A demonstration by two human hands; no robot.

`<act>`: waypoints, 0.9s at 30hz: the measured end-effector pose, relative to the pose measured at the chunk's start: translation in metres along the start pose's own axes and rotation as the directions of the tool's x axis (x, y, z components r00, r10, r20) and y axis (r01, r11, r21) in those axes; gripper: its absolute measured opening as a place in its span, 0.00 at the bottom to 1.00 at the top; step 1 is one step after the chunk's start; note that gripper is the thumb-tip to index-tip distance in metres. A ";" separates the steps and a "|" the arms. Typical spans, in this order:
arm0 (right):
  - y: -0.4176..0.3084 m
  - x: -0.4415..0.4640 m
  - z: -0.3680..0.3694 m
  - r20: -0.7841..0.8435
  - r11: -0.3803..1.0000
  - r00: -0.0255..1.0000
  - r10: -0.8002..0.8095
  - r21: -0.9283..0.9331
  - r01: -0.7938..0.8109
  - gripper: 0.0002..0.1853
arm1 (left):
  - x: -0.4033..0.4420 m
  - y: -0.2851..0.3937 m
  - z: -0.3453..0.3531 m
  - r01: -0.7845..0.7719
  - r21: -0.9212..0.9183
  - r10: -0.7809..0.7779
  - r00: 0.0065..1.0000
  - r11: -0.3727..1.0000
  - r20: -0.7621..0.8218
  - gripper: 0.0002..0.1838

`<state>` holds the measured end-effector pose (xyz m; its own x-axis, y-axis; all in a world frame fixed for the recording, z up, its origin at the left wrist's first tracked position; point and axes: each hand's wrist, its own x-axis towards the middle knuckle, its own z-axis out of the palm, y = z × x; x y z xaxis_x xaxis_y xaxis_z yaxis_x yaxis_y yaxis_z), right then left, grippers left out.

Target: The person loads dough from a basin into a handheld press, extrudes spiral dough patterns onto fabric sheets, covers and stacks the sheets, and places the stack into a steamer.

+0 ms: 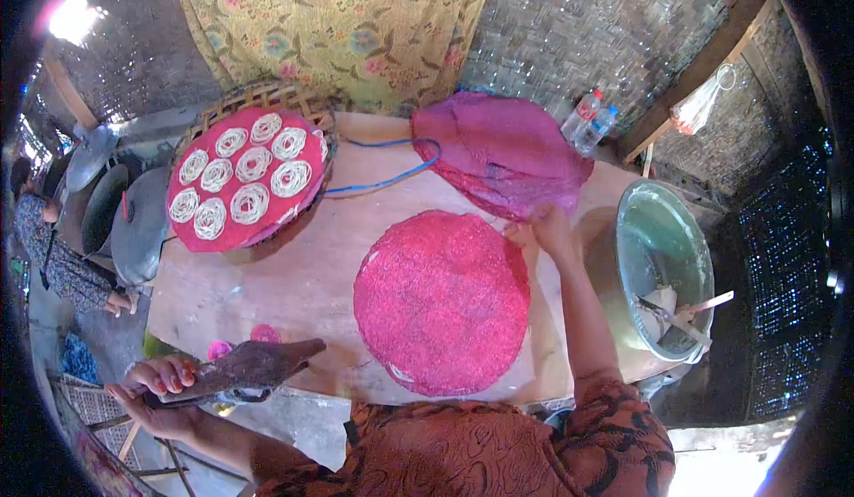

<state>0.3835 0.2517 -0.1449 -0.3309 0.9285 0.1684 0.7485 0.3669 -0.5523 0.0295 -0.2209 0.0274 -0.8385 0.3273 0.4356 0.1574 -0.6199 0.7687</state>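
Observation:
My left hand (160, 404), at the lower left, has its fingers curled round a dark, tapered tool (258, 368) that points right over the board's near edge. A round bright pink mesh sheet (445, 306) lies on the wooden board (267, 292), with faint round shapes showing in it. At its upper right edge is my right hand (538, 232), fingers pinched; what they grip is too small to tell. Just beyond the fingers lies a purple mesh sheet (507, 154). To the left, a round pink sheet (242, 145) carries several white noodle-like coils on a woven tray (307, 96).
A green basin (633, 221) with utensils stands on the right. Two plastic bottles (587, 123) are at the back right. A blue cord (382, 179) lies between the sheets. Large pans (142, 221) and another person (62, 248) are at the far left.

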 end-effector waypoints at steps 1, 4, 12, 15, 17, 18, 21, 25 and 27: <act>0.001 -0.026 0.006 -0.021 1.000 1.000 0.003 -0.007 -0.003 0.15 | 0.001 -0.001 -0.004 0.015 -0.030 -0.012 0.995 0.999 0.099 0.31; -0.011 -0.099 -0.007 -0.029 0.998 0.999 -0.015 0.063 0.017 0.14 | 0.000 0.001 -0.009 0.022 -0.036 -0.016 0.983 0.999 0.181 0.33; 0.030 -0.236 -0.001 -0.049 0.966 0.994 0.096 0.247 -0.081 0.07 | -0.002 0.001 -0.004 0.046 -0.107 -0.018 0.969 0.993 0.247 0.32; -0.022 -0.261 -0.023 0.101 0.990 0.987 -0.121 0.081 0.113 0.09 | -0.007 0.002 0.008 0.018 -0.083 -0.004 0.985 0.996 0.175 0.32; -0.041 -0.274 -0.025 0.109 0.969 0.963 -0.247 0.000 0.248 0.11 | -0.008 0.000 0.008 0.013 -0.073 0.003 0.976 0.997 0.217 0.31; -0.048 -0.278 -0.027 0.158 0.948 0.937 -0.310 -0.029 0.318 0.13 | -0.008 -0.001 0.007 0.004 -0.065 0.013 0.968 0.998 0.253 0.31; -0.058 -0.284 -0.025 0.208 0.889 0.883 -0.421 -0.100 0.447 0.15 | -0.011 -0.002 0.004 0.024 -0.089 0.001 0.960 0.996 0.279 0.31; -0.058 -0.283 -0.021 0.159 0.804 0.813 -0.560 -0.133 0.580 0.16 | -0.016 0.003 0.011 0.013 -0.055 0.004 0.955 0.998 0.296 0.31; -0.058 -0.281 -0.024 0.140 0.788 0.796 -0.589 -0.119 0.604 0.16 | -0.018 0.005 0.012 0.006 -0.059 0.010 0.962 0.998 0.273 0.31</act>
<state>0.4470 -0.0286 -0.1408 -0.7844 0.5154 0.3450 0.4587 0.8565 -0.2367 0.0518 -0.2213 0.0286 -0.6624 0.5035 0.5547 0.1208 -0.6590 0.7424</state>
